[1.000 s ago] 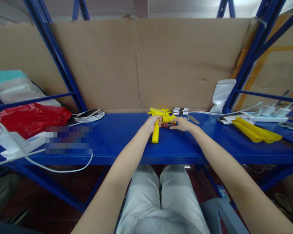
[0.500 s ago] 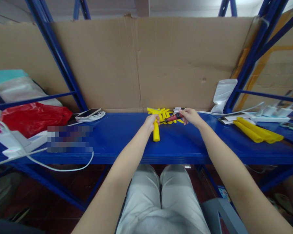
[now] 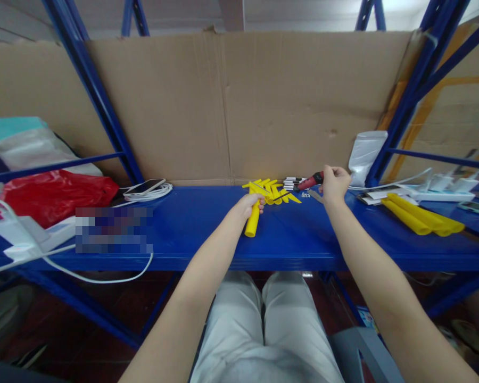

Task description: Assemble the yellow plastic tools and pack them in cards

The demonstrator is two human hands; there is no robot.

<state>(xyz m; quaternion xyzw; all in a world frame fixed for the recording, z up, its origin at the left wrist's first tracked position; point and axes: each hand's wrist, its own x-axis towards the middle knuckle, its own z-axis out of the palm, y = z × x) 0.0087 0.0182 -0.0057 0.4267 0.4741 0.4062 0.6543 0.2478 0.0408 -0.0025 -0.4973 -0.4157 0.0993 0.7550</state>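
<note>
A yellow tube-shaped handle (image 3: 252, 224) is gripped in my left hand (image 3: 247, 206), tilted with its lower end toward the table's front edge. My fingers hide its upper part. My right hand (image 3: 334, 183) is closed round the end of a red-and-black screwdriver (image 3: 309, 182). The screwdriver's thin shaft points left and down toward the handle; whether its tip touches cannot be made out. Behind my left hand lies a pile of yellow plastic pieces (image 3: 279, 190). Small whitish bits (image 3: 305, 194) and a flat greyish strip (image 3: 315, 196) lie near my right hand.
Several white-and-black sticks (image 3: 292, 183) lie by the cardboard wall (image 3: 223, 106). Yellow tubes (image 3: 419, 215) and a power strip (image 3: 443, 196) are at right. A phone (image 3: 146, 186), white cables and a red bag (image 3: 59, 194) are at left on the blue table (image 3: 191, 229).
My right hand has moved right and slightly up with the screwdriver, away from my left hand. The yellow handle has tilted, its lower end shifting left.
</note>
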